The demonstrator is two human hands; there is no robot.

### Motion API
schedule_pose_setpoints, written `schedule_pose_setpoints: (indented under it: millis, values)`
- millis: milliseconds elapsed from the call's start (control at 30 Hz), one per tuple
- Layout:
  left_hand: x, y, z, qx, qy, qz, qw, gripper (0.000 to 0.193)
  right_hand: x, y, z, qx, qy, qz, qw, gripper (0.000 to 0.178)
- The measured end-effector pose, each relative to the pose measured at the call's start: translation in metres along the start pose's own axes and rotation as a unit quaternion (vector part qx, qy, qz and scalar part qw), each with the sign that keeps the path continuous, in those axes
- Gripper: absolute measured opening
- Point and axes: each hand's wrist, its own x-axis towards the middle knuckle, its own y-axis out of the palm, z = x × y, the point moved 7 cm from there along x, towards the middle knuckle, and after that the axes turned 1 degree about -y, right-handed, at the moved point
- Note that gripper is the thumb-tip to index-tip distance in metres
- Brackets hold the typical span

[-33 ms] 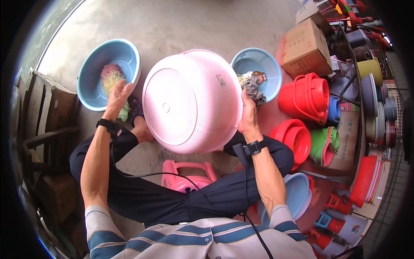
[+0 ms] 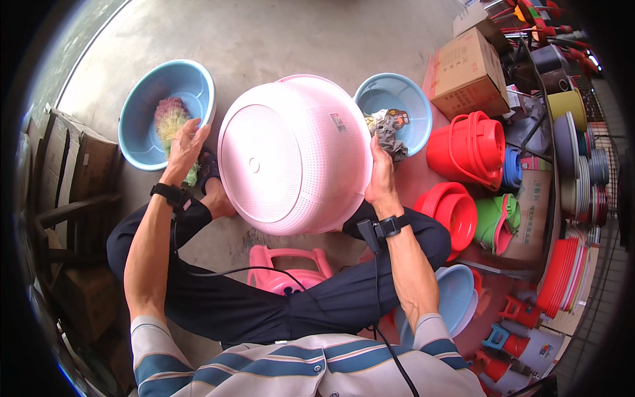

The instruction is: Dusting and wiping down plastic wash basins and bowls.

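A large pink plastic basket (image 2: 261,165) with tiny holes is tipped on its side above my lap, its round base facing left. My right hand (image 2: 381,171) grips its rim on the right, beside a crumpled grey cloth (image 2: 391,135); whether the fingers also hold the cloth is hidden. My left hand (image 2: 185,151) hovers left of the basket, fingers stretched and apart, nothing visible in them. Just behind it, a fluffy pink, yellow and green duster (image 2: 170,119) hangs over the near side of a blue basin (image 2: 147,86).
A smaller blue basket (image 2: 418,112) stands beyond my right hand. Red buckets (image 2: 463,149), red basins (image 2: 456,218) and a cardboard box (image 2: 473,73) crowd the right. A pink stool (image 2: 264,281) sits between my legs. Cartons (image 2: 86,155) line the left.
My left hand has shifted slightly right, toward the pink basket. The basket and my right hand look unmoved.
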Motion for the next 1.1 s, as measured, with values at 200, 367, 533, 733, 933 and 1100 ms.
schedule_pose_setpoints:
  millis: [200,367,533,733,933,1100]
  values:
    - [-0.060,0.004,-0.149,-0.099,0.238,-0.011,0.966,0.021,-0.010,0.023,0.009,0.027,0.016,0.026,0.999,0.045]
    - [-0.151,0.045,-0.250,0.054,0.454,0.041,0.889,0.034,-0.019,0.044,0.013,0.095,0.026,0.085,0.992,0.046]
    - [-0.174,0.099,-0.252,0.149,0.449,0.078,0.878,0.046,-0.027,0.065,0.013,0.068,0.006,0.085,0.994,0.046]
    - [-0.181,0.109,-0.246,0.160,0.436,0.077,0.882,0.058,-0.029,0.059,0.012,0.055,0.008,0.051,0.997,0.045]
    - [-0.189,0.106,-0.233,0.145,0.462,0.096,0.870,0.064,-0.032,0.062,0.009,0.083,0.040,0.060,0.994,0.048]
    - [-0.191,0.097,-0.227,0.090,0.450,0.098,0.883,0.055,-0.032,0.066,0.005,0.111,0.059,0.102,0.987,0.048]
